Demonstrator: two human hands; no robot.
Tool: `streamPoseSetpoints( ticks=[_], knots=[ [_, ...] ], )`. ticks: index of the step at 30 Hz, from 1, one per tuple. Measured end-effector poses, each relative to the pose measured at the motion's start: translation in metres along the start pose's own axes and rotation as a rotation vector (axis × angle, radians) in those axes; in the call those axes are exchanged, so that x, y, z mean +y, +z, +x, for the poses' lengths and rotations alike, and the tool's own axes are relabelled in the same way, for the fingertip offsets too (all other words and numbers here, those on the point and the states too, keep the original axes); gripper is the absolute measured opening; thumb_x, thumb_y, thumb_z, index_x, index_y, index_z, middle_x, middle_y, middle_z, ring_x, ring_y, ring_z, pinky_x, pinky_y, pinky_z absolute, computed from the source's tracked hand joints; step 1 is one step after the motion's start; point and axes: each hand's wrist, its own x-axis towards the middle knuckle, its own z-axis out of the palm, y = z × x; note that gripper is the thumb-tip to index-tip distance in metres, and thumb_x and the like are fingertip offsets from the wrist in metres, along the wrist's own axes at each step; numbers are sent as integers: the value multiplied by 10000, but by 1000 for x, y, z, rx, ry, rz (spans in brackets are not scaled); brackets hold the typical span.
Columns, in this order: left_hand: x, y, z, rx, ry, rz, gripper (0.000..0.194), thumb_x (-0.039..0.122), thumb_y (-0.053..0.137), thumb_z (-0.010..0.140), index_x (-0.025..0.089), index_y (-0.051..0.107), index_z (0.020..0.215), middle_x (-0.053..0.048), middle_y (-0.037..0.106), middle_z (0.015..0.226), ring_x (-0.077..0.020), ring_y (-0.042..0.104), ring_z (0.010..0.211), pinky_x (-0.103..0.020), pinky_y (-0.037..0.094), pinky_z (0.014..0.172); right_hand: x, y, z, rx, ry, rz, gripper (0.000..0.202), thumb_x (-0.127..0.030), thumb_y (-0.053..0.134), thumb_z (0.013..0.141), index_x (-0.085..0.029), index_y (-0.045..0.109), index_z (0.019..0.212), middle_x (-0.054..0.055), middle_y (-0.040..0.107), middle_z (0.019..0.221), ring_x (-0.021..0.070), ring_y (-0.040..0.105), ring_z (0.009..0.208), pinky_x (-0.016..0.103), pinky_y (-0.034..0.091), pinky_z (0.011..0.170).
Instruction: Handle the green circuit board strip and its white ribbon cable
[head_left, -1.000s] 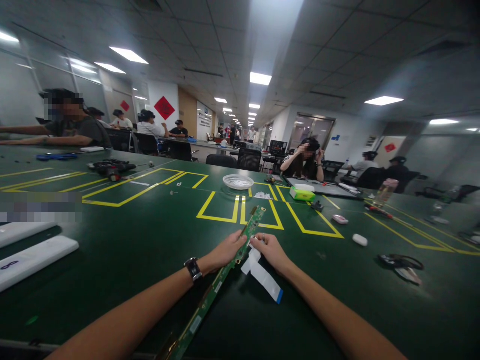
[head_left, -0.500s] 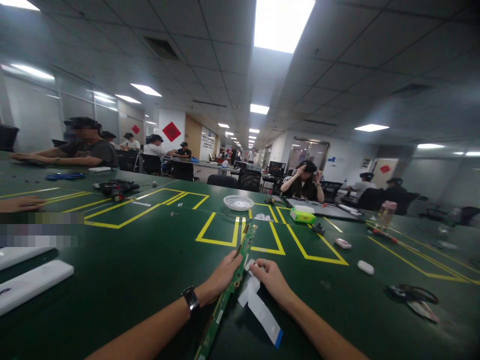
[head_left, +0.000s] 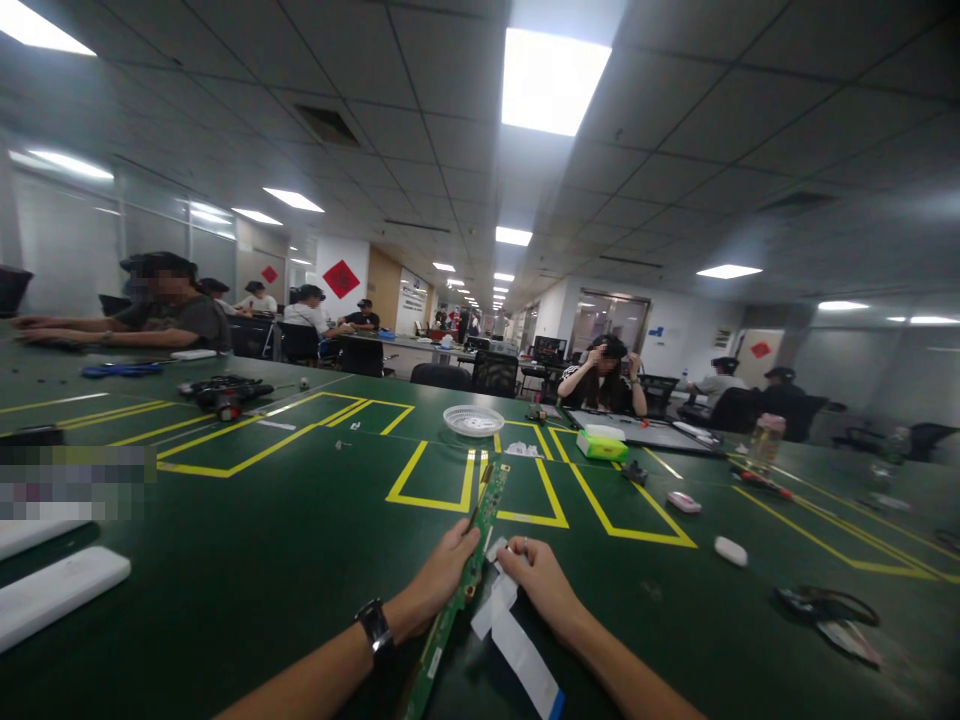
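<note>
A long, narrow green circuit board [head_left: 435, 650] slants up from the bottom edge, tilted slightly right. My left hand [head_left: 442, 570], with a dark watch on its wrist, is closed around the board's upper half. On the board's right side, my right hand [head_left: 538, 575] pinches the upper end of a white flat ribbon cable [head_left: 517, 655]. That cable folds near the fingers and hangs down to a blue-tipped end. Its upper end lies close against the board; whether it is joined there I cannot tell.
Yellow tape outlines mark the green table [head_left: 300, 560]. Ahead stand a white plastic basket [head_left: 473, 421] and a green packet [head_left: 601, 447]. White oblong cases [head_left: 64, 595] lie left; a white earbud case [head_left: 730, 551] and black cable [head_left: 832, 605] lie right. Other people sit around.
The camera view has tipped up slightly, so the table things sit lower in the picture. Both hands keep their hold on the board and cable. A co-worker's hand at left is gone from view.
</note>
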Motion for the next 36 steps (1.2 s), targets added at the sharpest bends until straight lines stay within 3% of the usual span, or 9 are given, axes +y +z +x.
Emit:
streamPoseSetpoints(
  ticks=[10, 36],
  knots=[
    [-7, -1, 4, -10, 19, -14, 549, 611, 553, 792, 181, 516, 1131, 59, 480, 636, -66, 439, 463, -172, 337, 434, 2, 2, 2, 14, -14, 2, 386, -523, 628, 771, -163, 540, 663, -41, 491, 578, 106, 426, 540, 234, 325, 540],
    [-2, -3, 2, 11, 36, 30, 422, 526, 542, 837, 175, 520, 1069, 54, 508, 654, -56, 464, 473, -163, 374, 458, -16, 7, -6, 1, 60, 122, 370, -499, 673, 735, -162, 536, 661, -45, 531, 551, 92, 459, 488, 212, 344, 487]
  ],
)
